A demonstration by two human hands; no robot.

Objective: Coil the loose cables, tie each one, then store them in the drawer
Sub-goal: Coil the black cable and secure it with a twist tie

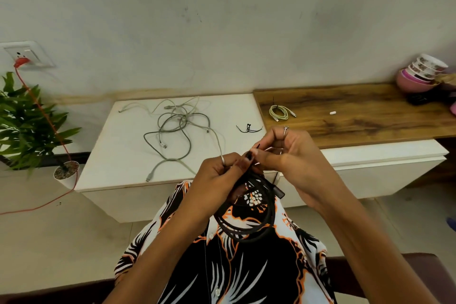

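A coiled black cable (249,224) hangs over my lap, held at its top by both hands. My left hand (217,173) grips the top of the coil. My right hand (286,153) pinches a thin black tie (257,147) at the same spot, just above the coil. Several loose grey cables (177,128) lie tangled on the white cabinet top (118,155). A coiled, tied pale cable (278,112) rests on the wooden counter (357,116). Spare black ties (248,128) lie near the cabinet's right edge.
A potted plant (27,123) stands at the left with a red cord (47,116) running from a wall socket (27,54). Stacked bowls (424,71) sit at the counter's far right. A small white piece (333,113) lies on the wood.
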